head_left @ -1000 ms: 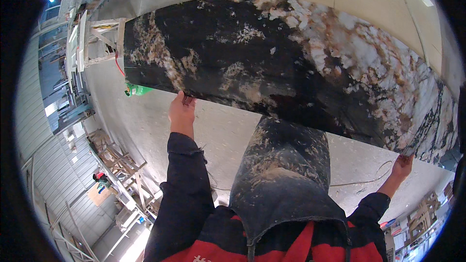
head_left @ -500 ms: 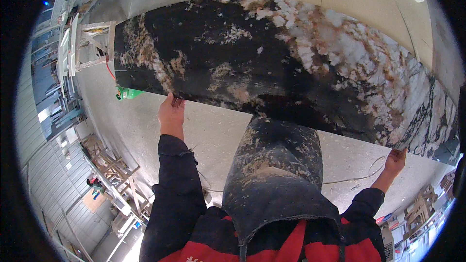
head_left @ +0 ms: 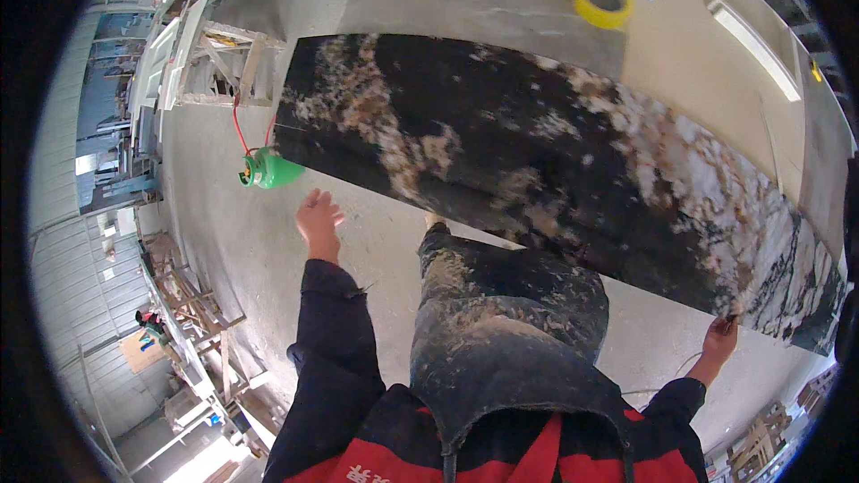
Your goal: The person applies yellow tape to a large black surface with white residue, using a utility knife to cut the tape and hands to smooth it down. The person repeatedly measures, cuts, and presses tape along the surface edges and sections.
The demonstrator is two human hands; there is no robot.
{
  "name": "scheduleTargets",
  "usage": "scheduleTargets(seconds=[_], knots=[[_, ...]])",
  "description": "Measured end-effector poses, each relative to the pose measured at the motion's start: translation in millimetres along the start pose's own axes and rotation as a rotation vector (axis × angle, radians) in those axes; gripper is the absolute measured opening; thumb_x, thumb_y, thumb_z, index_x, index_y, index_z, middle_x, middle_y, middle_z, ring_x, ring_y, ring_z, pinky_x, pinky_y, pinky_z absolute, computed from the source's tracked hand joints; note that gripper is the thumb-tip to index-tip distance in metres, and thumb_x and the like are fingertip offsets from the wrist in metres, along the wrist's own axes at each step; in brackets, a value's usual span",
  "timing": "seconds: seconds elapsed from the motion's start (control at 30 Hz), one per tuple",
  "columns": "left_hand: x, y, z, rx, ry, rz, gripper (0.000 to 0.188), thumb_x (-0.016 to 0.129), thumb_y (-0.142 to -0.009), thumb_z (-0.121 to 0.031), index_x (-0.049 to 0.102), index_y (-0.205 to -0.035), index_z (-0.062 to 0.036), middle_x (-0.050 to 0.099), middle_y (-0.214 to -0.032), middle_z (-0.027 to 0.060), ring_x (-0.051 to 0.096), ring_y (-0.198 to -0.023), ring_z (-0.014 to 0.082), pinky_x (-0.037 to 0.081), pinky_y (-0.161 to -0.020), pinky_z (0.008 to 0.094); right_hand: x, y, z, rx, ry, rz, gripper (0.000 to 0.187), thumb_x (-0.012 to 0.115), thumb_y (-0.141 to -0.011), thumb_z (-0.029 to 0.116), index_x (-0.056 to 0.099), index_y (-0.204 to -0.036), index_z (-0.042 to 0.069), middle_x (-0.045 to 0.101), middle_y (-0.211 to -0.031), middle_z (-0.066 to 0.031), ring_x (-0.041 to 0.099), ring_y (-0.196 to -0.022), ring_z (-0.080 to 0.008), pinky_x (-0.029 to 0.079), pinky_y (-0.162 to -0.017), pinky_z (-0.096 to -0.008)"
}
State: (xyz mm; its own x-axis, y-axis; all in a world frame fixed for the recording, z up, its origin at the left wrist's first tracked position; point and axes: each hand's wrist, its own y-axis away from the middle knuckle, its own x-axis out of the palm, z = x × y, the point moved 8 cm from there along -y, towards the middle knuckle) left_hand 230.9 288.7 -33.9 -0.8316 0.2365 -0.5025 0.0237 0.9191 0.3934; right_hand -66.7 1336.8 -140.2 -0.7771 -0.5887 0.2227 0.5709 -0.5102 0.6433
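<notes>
A long stone slab [head_left: 501,139], black with white and brown veining, spans the view in front of my body. My right hand [head_left: 719,338] is closed on the near edge of the slab, towards its right end. My left hand [head_left: 319,216] is off the slab, just below its left part, with the fingers apart and nothing in them. What bears the slab from beneath is mostly hidden by it.
A green gas cylinder [head_left: 273,168] with a red hose stands by the slab's left end, near a wooden stand [head_left: 228,67]. Yellow tape [head_left: 602,2] lies on the grey and beige surface beyond. Wooden frames [head_left: 197,331] are at lower left.
My left hand has let go of the slab's edge. In the view, the slab's left end has shifted right and the gas cylinder shows more. The tape has come into view.
</notes>
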Motion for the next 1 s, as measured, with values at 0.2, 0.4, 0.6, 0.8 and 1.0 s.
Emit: scheduleTargets(seconds=[0.2,0.4,0.6,0.8,1.0], knots=[[-53.8,-171.1,-93.4,0.579,-0.564,-0.092,0.049,0.073,-0.092,-0.022,0.067,-0.134,0.0038,0.074,-0.124,0.0178,0.072,-0.106,0.0275,0.054,-0.093,0.0389,38.0,78.7,-94.2,0.089,0.004,0.312,0.021,0.059,-0.107,0.020,0.069,-0.109,0.001,0.073,-0.095,-0.0116,0.067,-0.087,-0.0232,0.058,-0.078,-0.0357],[-16.8,-238.0,-121.3,0.604,-0.455,0.281,0.040,0.067,-0.098,-0.017,0.068,-0.133,0.0030,0.074,-0.125,0.0126,0.070,-0.105,0.0188,0.052,-0.093,0.0321,118.6,231.6,-214.2,0.028,0.068,0.030,0.016,0.063,-0.106,0.017,0.070,-0.105,0.003,0.071,-0.094,-0.0077,0.065,-0.087,-0.0216,0.056,-0.085,-0.0370],[-23.9,-243.6,-115.2,0.383,-0.322,0.427,0.036,0.063,-0.101,-0.007,0.067,-0.136,0.0023,0.072,-0.129,0.0097,0.066,-0.113,0.0146,0.051,-0.098,0.0274,177.1,317.1,-280.3,0.090,0.043,-0.010,0.015,0.067,-0.103,0.017,0.068,-0.107,0.004,0.068,-0.095,-0.0067,0.066,-0.092,-0.0221,0.059,-0.091,-0.0389],[-22.5,-251.9,-98.5,0.321,-0.149,0.535,0.043,0.061,-0.100,0.000,0.061,-0.142,0.0041,0.066,-0.139,0.0122,0.063,-0.126,0.0185,0.047,-0.108,0.0301,194.9,348.8,-305.7,0.065,0.050,0.039,0.015,0.068,-0.103,0.019,0.070,-0.106,0.004,0.068,-0.097,-0.0060,0.066,-0.093,-0.0219,0.059,-0.090,-0.0382],[-20.2,-247.4,-95.6,0.336,-0.079,0.565,0.045,0.059,-0.100,0.001,0.059,-0.145,0.0032,0.066,-0.138,0.0125,0.063,-0.124,0.0184,0.047,-0.108,0.0306,201.3,346.6,-306.4,0.070,0.068,0.118,0.016,0.066,-0.104,0.021,0.070,-0.107,0.006,0.070,-0.100,-0.0050,0.066,-0.096,-0.0216,0.058,-0.092,-0.0387]])
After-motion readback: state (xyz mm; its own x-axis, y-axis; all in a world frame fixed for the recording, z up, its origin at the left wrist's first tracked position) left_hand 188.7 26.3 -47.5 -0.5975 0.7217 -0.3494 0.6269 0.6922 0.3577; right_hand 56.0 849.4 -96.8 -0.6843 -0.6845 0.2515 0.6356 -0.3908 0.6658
